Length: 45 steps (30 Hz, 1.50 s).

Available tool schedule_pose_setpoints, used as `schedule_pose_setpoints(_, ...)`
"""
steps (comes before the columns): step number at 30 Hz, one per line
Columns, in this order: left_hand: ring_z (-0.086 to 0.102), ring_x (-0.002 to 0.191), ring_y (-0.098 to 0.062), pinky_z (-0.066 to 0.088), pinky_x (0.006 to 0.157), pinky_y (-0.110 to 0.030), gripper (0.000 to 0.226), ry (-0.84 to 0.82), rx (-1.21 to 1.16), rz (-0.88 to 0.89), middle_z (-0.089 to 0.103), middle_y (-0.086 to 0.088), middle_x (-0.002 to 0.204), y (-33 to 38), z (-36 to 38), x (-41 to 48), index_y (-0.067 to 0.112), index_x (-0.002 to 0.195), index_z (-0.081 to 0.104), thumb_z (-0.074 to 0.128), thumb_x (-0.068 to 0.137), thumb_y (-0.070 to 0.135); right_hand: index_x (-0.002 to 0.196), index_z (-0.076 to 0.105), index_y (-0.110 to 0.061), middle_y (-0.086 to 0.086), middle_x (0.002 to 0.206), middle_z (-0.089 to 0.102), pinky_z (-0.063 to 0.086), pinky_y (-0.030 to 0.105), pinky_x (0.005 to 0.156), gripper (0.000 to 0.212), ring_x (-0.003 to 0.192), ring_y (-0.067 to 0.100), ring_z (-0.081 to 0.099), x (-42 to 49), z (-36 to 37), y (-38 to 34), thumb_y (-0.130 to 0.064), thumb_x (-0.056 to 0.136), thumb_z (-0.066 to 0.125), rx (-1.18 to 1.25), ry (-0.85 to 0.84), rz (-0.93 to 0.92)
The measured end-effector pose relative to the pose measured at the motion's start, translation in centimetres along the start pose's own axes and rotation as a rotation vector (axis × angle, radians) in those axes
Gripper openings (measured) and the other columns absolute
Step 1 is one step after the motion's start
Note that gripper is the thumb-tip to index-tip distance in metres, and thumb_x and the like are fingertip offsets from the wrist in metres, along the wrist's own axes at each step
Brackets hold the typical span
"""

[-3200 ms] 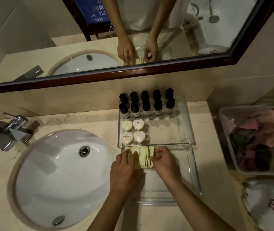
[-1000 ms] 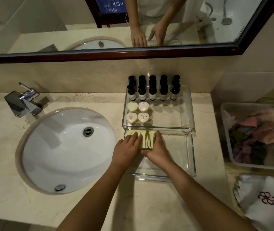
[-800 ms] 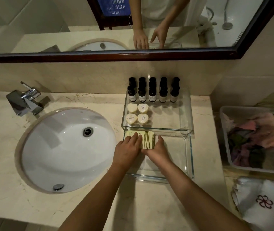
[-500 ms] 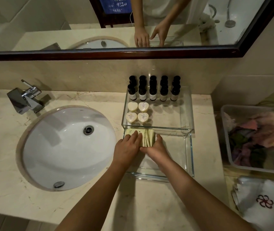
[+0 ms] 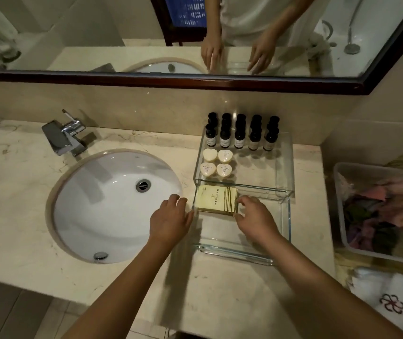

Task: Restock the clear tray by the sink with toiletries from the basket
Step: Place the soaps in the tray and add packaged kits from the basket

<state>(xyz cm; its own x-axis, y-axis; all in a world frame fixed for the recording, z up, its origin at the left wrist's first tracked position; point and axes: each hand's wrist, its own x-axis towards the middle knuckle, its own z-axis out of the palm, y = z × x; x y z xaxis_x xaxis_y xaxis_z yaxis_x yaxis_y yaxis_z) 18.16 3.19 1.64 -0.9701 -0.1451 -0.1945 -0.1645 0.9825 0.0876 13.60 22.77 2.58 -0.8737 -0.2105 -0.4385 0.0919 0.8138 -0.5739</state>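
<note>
Two clear trays stand right of the sink. The far tray holds two rows of small dark bottles and several heart-shaped soaps. In the near tray, a stack of pale yellow packets lies flat at the far left corner. My right hand is inside this tray, its thumb and fingertips at the right edge of the stack. My left hand hovers just outside the tray's left wall, fingers relaxed and holding nothing.
A round white sink with a chrome faucet fills the counter's left side. A clear plastic basket of colourful items sits at the right, with a white embroidered towel in front of it. A mirror runs along the back wall.
My left hand has come off the packets and moved left, out over the tray's wall. My right hand has slid a little right, uncovering the stack.
</note>
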Motion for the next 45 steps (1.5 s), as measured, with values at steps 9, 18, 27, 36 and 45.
schedule_pose_setpoints(9, 0.052, 0.112, -0.022, 0.045, 0.077, -0.032, 0.04, -0.004, 0.05, -0.274, 0.049, 0.0, 0.125, -7.9, -8.2, -10.1, 0.02, 0.13, 0.044, 0.04, 0.096, 0.041, 0.125, 0.053, -0.017, 0.004, 0.123, 0.058, 0.046, 0.031, 0.086, 0.033, 0.11, 0.024, 0.056, -4.8, 1.3, -10.1, -0.026, 0.093, 0.05, -0.351, -0.079, -0.432)
schedule_pose_setpoints(18, 0.051, 0.115, -0.025, 0.046, 0.086, -0.038, 0.039, 0.162, -0.052, -0.754, 0.049, -0.002, 0.123, -20.6, -12.0, -33.5, 0.021, 0.126, 0.047, 0.042, 0.093, 0.042, 0.124, 0.054, -0.021, -0.001, 0.121, 0.06, 0.042, 0.027, 0.084, 0.031, 0.108, 0.017, 0.057, -19.9, 13.5, -29.4, -0.028, 0.094, 0.05, -0.338, -0.2, -1.037)
schedule_pose_setpoints(27, 0.052, 0.116, -0.023, 0.045, 0.084, -0.036, 0.038, 0.202, -0.19, -1.473, 0.048, 0.001, 0.128, -24.8, -6.6, -66.0, 0.023, 0.127, 0.045, 0.044, 0.094, 0.041, 0.127, 0.05, -0.022, 0.001, 0.124, 0.055, 0.041, 0.03, 0.093, 0.037, 0.118, 0.02, 0.051, -41.9, 32.4, -35.9, -0.034, 0.093, 0.05, -0.548, -0.532, -1.574)
schedule_pose_setpoints(36, 0.054, 0.108, -0.024, 0.046, 0.081, -0.035, 0.031, 0.095, -0.554, -1.964, 0.048, -0.002, 0.123, -16.9, 3.9, -83.7, 0.021, 0.118, 0.048, 0.048, 0.094, 0.039, 0.132, 0.045, -0.024, -0.001, 0.13, 0.05, 0.047, 0.035, 0.091, 0.041, 0.121, 0.021, 0.048, -56.0, 45.3, -33.1, -0.033, 0.093, 0.05, -0.928, -0.83, -1.854)
schedule_pose_setpoints(45, 0.051, 0.12, -0.021, 0.044, 0.093, -0.032, 0.039, -0.009, -0.878, -2.152, 0.047, -0.001, 0.132, -17.9, 10.8, -90.0, 0.025, 0.128, 0.047, 0.047, 0.092, 0.041, 0.124, 0.05, -0.023, 0.001, 0.124, 0.055, 0.048, 0.034, 0.086, 0.035, 0.115, 0.023, 0.053, -62.4, 58.0, -33.6, -0.029, 0.09, 0.05, -1.158, -1.001, -1.951)
